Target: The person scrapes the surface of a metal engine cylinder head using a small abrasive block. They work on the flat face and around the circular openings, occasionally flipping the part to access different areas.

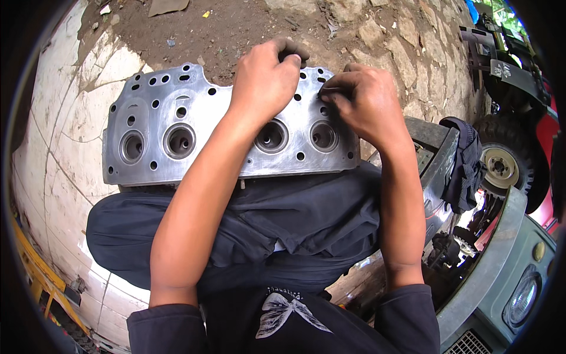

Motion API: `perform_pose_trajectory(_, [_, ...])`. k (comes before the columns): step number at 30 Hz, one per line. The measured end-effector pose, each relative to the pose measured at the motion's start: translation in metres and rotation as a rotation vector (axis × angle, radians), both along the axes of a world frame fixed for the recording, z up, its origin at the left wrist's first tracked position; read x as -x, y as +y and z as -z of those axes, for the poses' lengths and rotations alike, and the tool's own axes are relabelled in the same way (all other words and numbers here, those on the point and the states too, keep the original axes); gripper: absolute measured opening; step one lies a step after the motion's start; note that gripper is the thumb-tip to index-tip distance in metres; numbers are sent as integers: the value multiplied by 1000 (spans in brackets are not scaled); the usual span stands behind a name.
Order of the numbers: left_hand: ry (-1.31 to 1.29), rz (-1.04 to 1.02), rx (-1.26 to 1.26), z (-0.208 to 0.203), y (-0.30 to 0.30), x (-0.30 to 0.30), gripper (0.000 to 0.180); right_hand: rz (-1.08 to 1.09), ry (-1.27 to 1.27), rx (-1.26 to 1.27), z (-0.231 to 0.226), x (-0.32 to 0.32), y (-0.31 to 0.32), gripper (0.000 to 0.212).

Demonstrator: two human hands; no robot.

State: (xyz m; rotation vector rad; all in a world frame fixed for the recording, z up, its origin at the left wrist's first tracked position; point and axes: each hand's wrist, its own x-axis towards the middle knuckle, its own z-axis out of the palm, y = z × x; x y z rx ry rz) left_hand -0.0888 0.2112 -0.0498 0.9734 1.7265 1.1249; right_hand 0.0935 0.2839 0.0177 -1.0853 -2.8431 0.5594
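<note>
A grey metal engine cylinder head (221, 154) lies in front of my crossed legs, its flat machined face up. Round ports with ringed seats and several small bolt holes dot that face. Over its far edge, right of the middle, my left hand (265, 79) is closed, fingers curled and thumb pressed to them; whatever they hold is hidden. My right hand (371, 106) pinches close above the right end, beside a small hole. Its fingertips are dark, and I cannot make out what is between them.
Bare soil (230, 29) and stone paving (407, 65) lie beyond the cylinder head. Cracked pale tiles (65, 141) run along the left. At the right are a dark cloth (463, 168), a vehicle wheel (501, 165) and a grey-green vehicle front with a headlamp (523, 300).
</note>
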Motion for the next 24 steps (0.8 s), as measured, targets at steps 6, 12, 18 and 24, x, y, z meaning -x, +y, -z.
perform_pose_trajectory(6, [-47, 0, -16, 3, -1, 2, 30, -7, 62, 23, 4, -11, 0, 13])
perform_pose_trajectory(12, [-70, -4, -30, 4, -1, 4, 29, -38, 89, -10, 8, -11, 6, 14])
perform_pose_trajectory(18, [-64, 47, -29, 0, 1, 2, 29, -37, 139, 75, 13, -17, 10, 14])
perform_pose_trajectory(24, [-10, 86, 13, -7, -1, -1, 30, -17, 81, 21, 7, -12, -1, 14])
